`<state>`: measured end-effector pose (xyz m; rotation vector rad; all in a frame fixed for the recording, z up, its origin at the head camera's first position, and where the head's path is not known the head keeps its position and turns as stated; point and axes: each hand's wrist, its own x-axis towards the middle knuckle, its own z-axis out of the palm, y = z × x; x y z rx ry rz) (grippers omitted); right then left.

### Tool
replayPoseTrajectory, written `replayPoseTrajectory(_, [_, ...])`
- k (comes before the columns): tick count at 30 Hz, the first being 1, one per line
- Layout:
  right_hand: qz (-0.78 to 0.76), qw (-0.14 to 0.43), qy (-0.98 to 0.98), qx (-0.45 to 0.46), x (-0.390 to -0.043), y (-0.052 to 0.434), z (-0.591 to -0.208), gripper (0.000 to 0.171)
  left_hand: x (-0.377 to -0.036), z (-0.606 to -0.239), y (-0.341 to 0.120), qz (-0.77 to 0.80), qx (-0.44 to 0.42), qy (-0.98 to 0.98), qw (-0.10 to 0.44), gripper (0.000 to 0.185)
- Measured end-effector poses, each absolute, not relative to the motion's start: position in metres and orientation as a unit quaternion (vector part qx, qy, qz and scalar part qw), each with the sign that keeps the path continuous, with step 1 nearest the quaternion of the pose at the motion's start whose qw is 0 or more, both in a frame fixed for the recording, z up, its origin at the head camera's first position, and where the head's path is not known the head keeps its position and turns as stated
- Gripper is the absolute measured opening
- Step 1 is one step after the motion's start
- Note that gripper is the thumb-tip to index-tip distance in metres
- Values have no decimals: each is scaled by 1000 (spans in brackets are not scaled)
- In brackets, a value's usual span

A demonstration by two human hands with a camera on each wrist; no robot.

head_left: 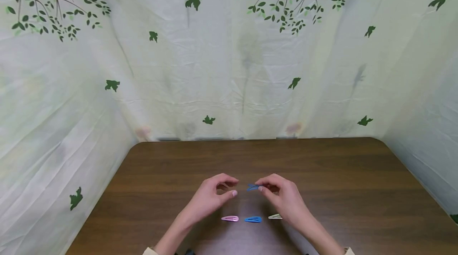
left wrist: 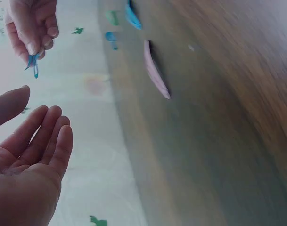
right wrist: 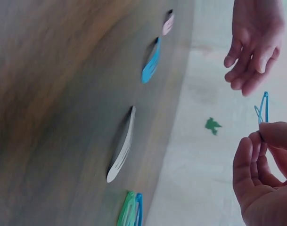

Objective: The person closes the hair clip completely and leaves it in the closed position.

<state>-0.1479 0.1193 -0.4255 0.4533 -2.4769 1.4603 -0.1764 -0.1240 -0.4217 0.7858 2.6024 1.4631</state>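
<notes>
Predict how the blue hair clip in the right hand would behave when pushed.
The blue hair clip looks small and thin, so probably light. It juts from the right hand without drooping, suggesting stiffness. Its two arms stand apart, so pushing them together might make it snap shut.

On the table [head_left: 179,159], the second clip [head_left: 253,219] is flanked left by the first clip [head_left: 230,218]; to its right, the third clip [head_left: 274,217] and a clip pair [right wrist: 128,209] are laid; higher than it, another clip [head_left: 252,187] is held.

no legible text, no readable labels, brands, numbers or signs
</notes>
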Motion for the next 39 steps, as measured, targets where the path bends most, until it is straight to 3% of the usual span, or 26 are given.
replayPoseTrajectory(11, [519,153,-826,158,-121,120,-411,19,-146,-406,-119,487,277,827,-48,28])
replayPoseTrajectory(19, [523,202,-807,188,-103,117,-413,26,-131,-405,-114,495,289,817,-65,29])
replayPoseTrajectory(30, [504,241,-795,234,-95,110,-416,30,-118,-404,-108,499,315,803,-86,30])
replayPoseTrajectory(39, [511,249,-772,283,-95,109,-415,30,-119,-402,-108,485,376,775,-150,24])
